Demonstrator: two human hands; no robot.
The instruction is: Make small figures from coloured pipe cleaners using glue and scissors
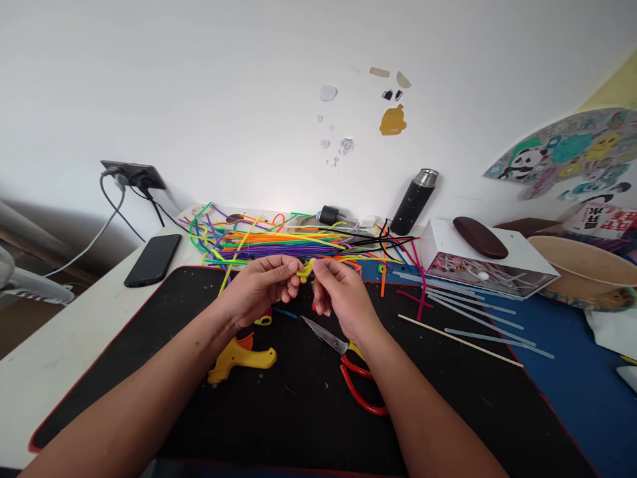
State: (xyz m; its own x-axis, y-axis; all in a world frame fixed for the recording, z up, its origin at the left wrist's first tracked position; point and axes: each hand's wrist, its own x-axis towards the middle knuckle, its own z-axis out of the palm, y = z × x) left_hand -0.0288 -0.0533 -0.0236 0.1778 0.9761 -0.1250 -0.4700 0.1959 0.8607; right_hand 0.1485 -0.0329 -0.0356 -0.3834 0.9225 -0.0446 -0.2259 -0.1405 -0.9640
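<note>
My left hand and my right hand are raised close together over the black mat. Between their fingertips is a small, bent piece of yellow pipe cleaner, pinched from both sides. Below the left hand lies a yellow glue gun with an orange trigger. Scissors with red handles rest open under the right wrist, which hides part of them. Behind both hands spreads a pile of coloured pipe cleaners. Small yellow and red bits near the left hand are partly covered.
A black phone lies at the left. Clear glue sticks and a thin wooden stick lie to the right. Farther back stand a black thermos and a white box with a dark oval case on top.
</note>
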